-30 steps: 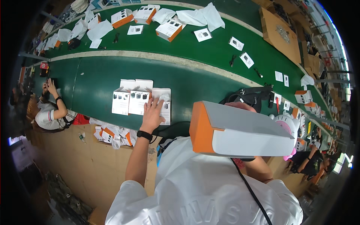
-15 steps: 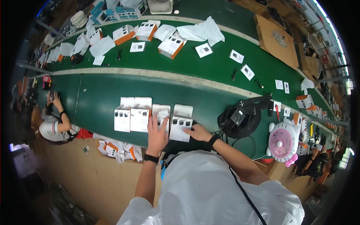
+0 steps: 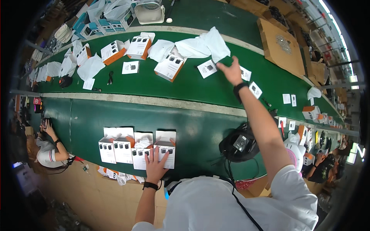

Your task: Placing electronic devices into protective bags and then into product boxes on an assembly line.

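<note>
Several white and orange cartons stand in a row on the dark green bench (image 3: 192, 115), their top flaps raised. My left hand (image 3: 156, 165) lies with spread fingers against the fronts of the two rightmost cartons, the end one (image 3: 167, 157) and its neighbour (image 3: 139, 161). Crumpled white wrapping (image 3: 142, 143) shows inside that neighbour. Over the far green belt (image 3: 146, 84) my right hand (image 3: 232, 72) reaches out, fingers apart and nothing visible in it. Its thumb is close to a white booklet (image 3: 207, 70), and a white plastic bag (image 3: 216, 43) lies just beyond. Another booklet (image 3: 245, 74) is partly hidden behind this hand.
A black bag (image 3: 237, 144) with cords sits on the bench at right, beside a pink and white fan (image 3: 295, 150). Cartons, such as one at mid-belt (image 3: 169, 67), and loose cables (image 3: 110, 77) lie along the belt. A co-worker (image 3: 54, 150) sits at far left.
My right hand has let go of the end carton and stretched forward over the belt. The end carton now stands against its neighbour. My left hand has shifted onto both. The view has shifted.
</note>
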`<state>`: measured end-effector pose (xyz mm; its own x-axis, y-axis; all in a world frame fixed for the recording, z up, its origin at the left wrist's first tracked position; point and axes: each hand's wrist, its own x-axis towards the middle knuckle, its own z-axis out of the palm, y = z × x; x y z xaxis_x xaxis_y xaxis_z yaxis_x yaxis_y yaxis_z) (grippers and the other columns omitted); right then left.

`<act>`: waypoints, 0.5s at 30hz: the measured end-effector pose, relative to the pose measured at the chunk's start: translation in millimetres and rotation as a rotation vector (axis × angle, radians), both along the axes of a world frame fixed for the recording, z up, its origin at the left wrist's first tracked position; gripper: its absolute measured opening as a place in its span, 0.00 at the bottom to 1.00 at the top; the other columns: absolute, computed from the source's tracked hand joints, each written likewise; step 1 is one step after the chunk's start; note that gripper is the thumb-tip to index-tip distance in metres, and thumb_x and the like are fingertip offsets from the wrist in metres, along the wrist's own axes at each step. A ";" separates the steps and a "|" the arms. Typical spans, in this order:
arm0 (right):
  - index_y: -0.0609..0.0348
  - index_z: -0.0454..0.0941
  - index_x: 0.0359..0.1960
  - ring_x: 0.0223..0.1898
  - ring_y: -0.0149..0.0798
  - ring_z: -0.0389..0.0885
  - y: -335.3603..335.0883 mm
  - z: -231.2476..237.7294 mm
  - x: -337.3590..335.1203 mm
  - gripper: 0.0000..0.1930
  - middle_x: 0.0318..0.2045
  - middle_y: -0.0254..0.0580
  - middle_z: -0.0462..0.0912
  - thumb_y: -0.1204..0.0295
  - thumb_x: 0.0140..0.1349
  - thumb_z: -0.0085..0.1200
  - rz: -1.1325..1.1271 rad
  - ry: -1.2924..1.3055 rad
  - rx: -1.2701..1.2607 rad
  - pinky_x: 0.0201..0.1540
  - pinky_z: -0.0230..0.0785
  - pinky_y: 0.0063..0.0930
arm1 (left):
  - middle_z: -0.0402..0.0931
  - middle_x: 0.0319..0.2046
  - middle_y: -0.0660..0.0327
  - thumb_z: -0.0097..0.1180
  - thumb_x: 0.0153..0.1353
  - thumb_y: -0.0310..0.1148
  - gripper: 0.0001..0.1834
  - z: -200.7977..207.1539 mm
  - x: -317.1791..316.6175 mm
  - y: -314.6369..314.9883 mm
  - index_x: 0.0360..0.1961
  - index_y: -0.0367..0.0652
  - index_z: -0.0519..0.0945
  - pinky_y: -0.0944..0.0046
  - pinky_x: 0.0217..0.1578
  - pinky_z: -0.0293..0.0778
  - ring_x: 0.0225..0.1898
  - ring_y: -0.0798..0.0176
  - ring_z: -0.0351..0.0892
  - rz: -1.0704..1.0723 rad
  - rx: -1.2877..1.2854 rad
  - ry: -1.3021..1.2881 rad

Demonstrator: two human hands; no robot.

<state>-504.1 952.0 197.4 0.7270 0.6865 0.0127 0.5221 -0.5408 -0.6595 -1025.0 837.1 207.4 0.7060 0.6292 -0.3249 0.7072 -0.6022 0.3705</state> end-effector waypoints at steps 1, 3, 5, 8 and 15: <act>0.71 0.57 0.61 0.51 0.59 0.74 20.2 -8.8 19.5 0.53 0.49 0.69 0.73 0.48 0.40 0.70 -0.009 -0.039 -0.001 0.54 0.68 0.41 | 0.51 0.68 0.52 0.75 0.31 0.41 0.48 -2.3 -6.0 8.4 0.60 0.69 0.69 0.33 0.62 0.48 0.69 0.44 0.47 0.000 0.001 0.007; 0.68 0.53 0.64 0.59 0.63 0.65 63.6 -15.1 17.5 0.58 0.57 0.70 0.64 0.46 0.37 0.71 -0.122 -0.029 -0.155 0.60 0.62 0.45 | 0.52 0.68 0.52 0.75 0.30 0.40 0.48 -2.3 -25.6 23.9 0.60 0.70 0.69 0.33 0.62 0.48 0.69 0.44 0.47 -0.043 0.011 0.077; 0.59 0.50 0.67 0.63 0.64 0.57 90.8 -27.7 26.7 0.59 0.62 0.66 0.57 0.45 0.36 0.71 -0.153 -0.049 -0.232 0.62 0.57 0.53 | 0.51 0.68 0.52 0.75 0.31 0.40 0.46 -4.0 -37.4 37.3 0.59 0.70 0.71 0.34 0.62 0.49 0.69 0.44 0.47 -0.049 0.024 0.107; 0.51 0.50 0.68 0.64 0.62 0.57 117.2 -58.4 27.9 0.57 0.63 0.61 0.58 0.46 0.37 0.70 -0.170 -0.104 -0.223 0.62 0.57 0.55 | 0.51 0.68 0.50 0.73 0.33 0.41 0.40 -3.2 -50.4 53.6 0.55 0.66 0.75 0.32 0.60 0.52 0.68 0.38 0.47 -0.058 0.074 0.136; 0.55 0.79 0.47 0.47 0.57 0.76 94.2 -97.8 21.2 0.19 0.37 0.55 0.82 0.66 0.52 0.58 0.069 -0.259 -0.387 0.50 0.68 0.49 | 0.53 0.64 0.44 0.74 0.35 0.44 0.40 68.3 50.3 116.7 0.51 0.44 0.72 0.36 0.60 0.53 0.65 0.33 0.49 0.136 -0.121 0.033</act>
<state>-483.0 1046.2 99.6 0.6859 0.7234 -0.0784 0.6866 -0.6791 -0.2595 -974.8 953.8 275.8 0.6049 0.6729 -0.4258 0.7920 -0.4528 0.4095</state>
